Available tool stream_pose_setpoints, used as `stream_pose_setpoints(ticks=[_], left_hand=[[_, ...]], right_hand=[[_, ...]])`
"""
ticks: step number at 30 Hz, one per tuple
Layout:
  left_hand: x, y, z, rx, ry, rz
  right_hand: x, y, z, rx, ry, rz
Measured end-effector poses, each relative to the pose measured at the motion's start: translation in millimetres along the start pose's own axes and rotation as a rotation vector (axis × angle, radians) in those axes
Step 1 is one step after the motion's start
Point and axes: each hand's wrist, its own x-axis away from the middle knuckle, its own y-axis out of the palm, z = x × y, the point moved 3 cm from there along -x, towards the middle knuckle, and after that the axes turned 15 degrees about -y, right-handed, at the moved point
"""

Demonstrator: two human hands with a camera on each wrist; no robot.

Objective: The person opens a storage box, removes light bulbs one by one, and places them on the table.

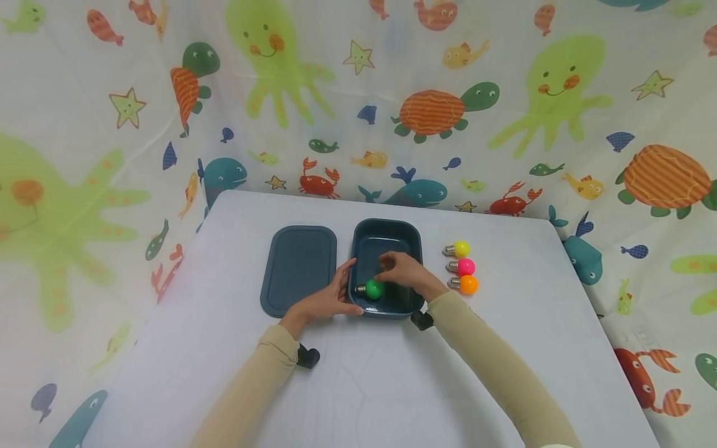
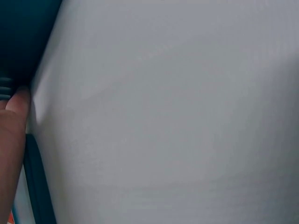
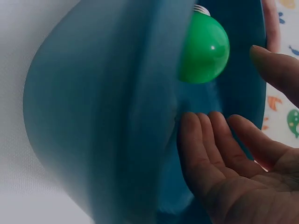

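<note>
A green light bulb (image 1: 374,289) lies on its side in the dark blue container (image 1: 386,312), near its front left corner, its screw base pointing left. My left hand (image 1: 327,300) rests against that corner from outside, fingers along the left wall and thumb along the front. The left wrist view shows only part of this hand (image 2: 14,126) at the container's wall. My right hand (image 1: 411,272) is over the inside of the container with nothing in its grasp. In the right wrist view its fingers (image 3: 217,144) are relaxed, thumb apart, a short way from the green bulb (image 3: 208,49).
A flat dark blue lid (image 1: 299,270) lies left of the container. To the right, a yellow bulb (image 1: 462,249), a pink bulb (image 1: 466,267) and an orange bulb (image 1: 468,285) lie in a column on the white table (image 1: 364,386). A sea-animal patterned curtain (image 1: 392,62) surrounds the table.
</note>
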Motion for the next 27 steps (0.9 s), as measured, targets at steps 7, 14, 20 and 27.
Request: stream_pose_setpoints(ticks=[7, 14, 20, 27], left_hand=[[0.0, -0.6, -0.7, 0.003, 0.001, -0.003], [-0.1, -0.8, -1.1, -0.001, 0.002, -0.006], [0.6, -0.6, -0.8, -0.006, -0.003, -0.001], [-0.6, -0.9, -1.7, 0.000, 0.002, 0.002]], right_hand=[[-2.3, 5.1, 1.5, 0.014, 0.022, -0.040], [-1.2, 8.7, 0.8, 0.005, 0.057, -0.075], [-0.7, 12.8, 0.6, 0.004, 0.068, -0.110], [-2.2, 15.7, 2.1, 0.032, 0.070, -0.144]])
